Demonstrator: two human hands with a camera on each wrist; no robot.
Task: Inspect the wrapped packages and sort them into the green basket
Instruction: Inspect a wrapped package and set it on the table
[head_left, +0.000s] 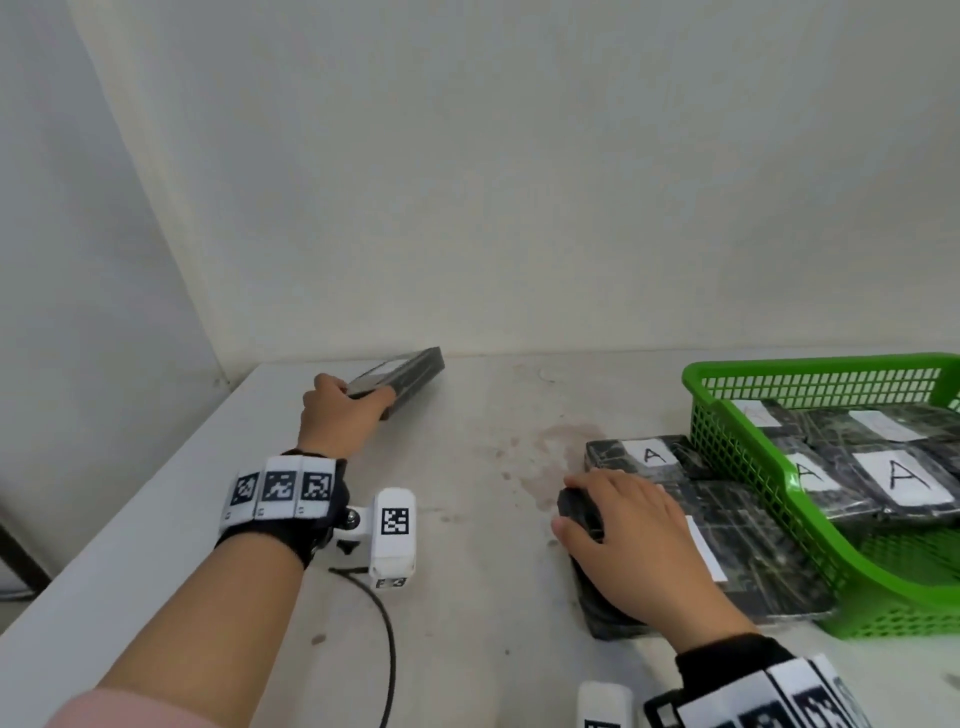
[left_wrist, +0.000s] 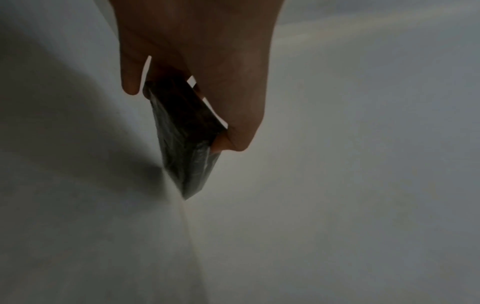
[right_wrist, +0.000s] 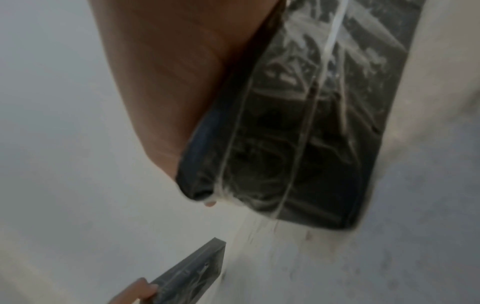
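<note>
Left hand (head_left: 340, 415) holds a package (head_left: 402, 376) over the stained white table (head_left: 467, 519).

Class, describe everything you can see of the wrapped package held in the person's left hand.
The package is a flat, dark, rectangular slab wrapped in glossy, wrinkled clear film, with a pale label on its upper face; any writing there is unreadable. The left hand grips its near end, thumb on one face, fingers on the other. It is tilted, far end raised, at the far left of the white table, apart from the green basket.
</note>
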